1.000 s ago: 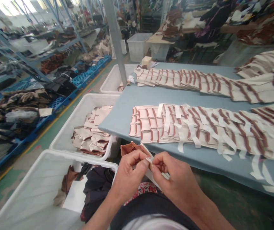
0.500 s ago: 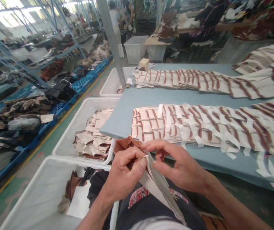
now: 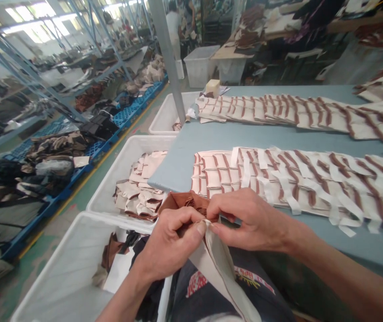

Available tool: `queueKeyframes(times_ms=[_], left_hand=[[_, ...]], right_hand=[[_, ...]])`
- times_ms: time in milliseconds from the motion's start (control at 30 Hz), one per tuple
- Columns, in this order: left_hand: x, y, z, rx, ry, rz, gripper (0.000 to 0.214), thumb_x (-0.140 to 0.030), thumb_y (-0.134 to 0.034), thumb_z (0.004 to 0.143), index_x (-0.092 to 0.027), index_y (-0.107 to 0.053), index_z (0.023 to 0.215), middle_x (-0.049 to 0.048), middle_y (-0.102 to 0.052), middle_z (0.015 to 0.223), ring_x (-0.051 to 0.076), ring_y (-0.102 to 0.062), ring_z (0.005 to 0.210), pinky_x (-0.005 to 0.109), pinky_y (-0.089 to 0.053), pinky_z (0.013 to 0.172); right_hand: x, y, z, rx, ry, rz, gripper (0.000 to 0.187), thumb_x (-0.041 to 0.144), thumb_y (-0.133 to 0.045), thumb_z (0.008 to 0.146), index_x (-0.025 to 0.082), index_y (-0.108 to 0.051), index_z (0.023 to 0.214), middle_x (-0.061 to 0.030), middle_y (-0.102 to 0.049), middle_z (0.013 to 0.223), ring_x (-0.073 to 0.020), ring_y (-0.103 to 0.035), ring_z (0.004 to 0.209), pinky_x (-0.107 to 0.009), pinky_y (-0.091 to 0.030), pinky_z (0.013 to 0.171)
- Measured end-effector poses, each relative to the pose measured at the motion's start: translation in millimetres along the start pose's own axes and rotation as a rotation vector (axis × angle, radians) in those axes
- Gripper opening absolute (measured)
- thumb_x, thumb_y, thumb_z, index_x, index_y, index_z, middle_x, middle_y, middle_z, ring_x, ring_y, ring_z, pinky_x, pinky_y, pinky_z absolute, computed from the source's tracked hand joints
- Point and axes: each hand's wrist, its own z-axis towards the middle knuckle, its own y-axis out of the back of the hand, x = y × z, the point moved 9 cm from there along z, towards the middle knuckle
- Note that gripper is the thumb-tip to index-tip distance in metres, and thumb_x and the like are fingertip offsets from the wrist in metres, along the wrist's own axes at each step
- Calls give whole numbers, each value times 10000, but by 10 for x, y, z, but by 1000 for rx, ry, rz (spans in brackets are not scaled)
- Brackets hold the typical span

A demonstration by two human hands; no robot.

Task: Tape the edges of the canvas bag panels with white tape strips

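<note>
"Where is the piece being handled?"

"The cream-and-brown fabric piece (image 3: 225, 261) is up between the two hands, in front of the person's body and off the near edge of the blue-grey table (image 3: 184, 143); its brown part opens out beyond the knuckles, and its cream length hangs down over the dark clothing (image 3: 194, 306)"

"How does each hand have it?"

"The left hand (image 3: 171, 241) pinches the edge between thumb and bent forefinger. The right hand (image 3: 248, 219) grips just beside that, thumb and forefinger on the fabric; I cannot tell whether its other fingers press on anything"

"Why like that?"

"I'd judge that two pinches so close keep a short stretch of edge under control, while the rest can hang free"

"And around it?"

"On the table lies a near row of overlapping cream pieces (image 3: 218, 165) with white strips (image 3: 287, 192) across many of them, and a far row (image 3: 251, 107) behind. The overlap probably leaves each edge easy to reach. On the left, the nearest bin (image 3: 57, 264) holds a white sheet (image 3: 119, 268) among dark cloth"

"Any writing?"

"The clothing carries a printed patch (image 3: 254, 279) with letters, too blurred to read; I can make out no brand"
</note>
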Motion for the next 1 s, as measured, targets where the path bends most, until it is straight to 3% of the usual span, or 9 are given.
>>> queueKeyframes(times_ms=[100, 267, 367, 533, 700, 1000], left_hand=[[17, -36, 60, 91, 19, 5, 241, -232, -554, 894, -148, -616, 676, -39, -521, 590, 87, -435, 547, 204, -332, 525], [18, -67, 205, 199, 7, 28, 281, -177, -533, 865, -190, -423, 607, -67, -374, 601, 83, -330, 563, 221, -273, 531], [79, -99, 270, 252, 42, 40, 322, -224, -489, 908, -202, -368, 610, -59, -335, 618, 97, -321, 585, 240, -266, 545], [250, -36, 296, 95, 81, -40, 380, -325, -439, 1002, -197, -425, 644, -48, -377, 644, 112, -353, 609, 253, -288, 567], [366, -72, 249, -61, 49, -36, 370, -321, -453, 1031, -193, -477, 685, -36, -470, 689, 127, -423, 671, 255, -344, 660], [576, -308, 131, -173, 70, 64, 329, -339, -442, 1038, -190, -622, 806, -6, -627, 745, 156, -552, 697, 266, -392, 680]], right_hand=[[4, 3, 40, 34, 0, -26, 111, 95, -545, 816, 176, -603, 768, 45, -592, 653, -79, -499, 579, -223, -313, 575], [-267, -95, 95, 152, -224, 87, 94, 119, -518, 797, 188, -540, 737, 63, -506, 630, -81, -425, 555, -222, -284, 544], [-431, -177, 116, 211, -314, 167, 85, 124, -519, 783, 196, -533, 742, 58, -512, 658, -101, -450, 604, -230, -316, 569], [-617, -108, 3, 24, -552, 132, 150, 250, -574, 858, 215, -628, 994, 0, -669, 935, -152, -577, 790, -271, -407, 698], [-650, -211, -250, -36, -737, 106, 184, 408, -563, 872, 228, -594, 891, 12, -621, 776, -172, -555, 714, -306, -389, 686], [-885, -401, -596, -81, -997, 190, 81, 284, -580, 811, 231, -565, 870, 35, -562, 726, -164, -535, 696, -278, -373, 648]])
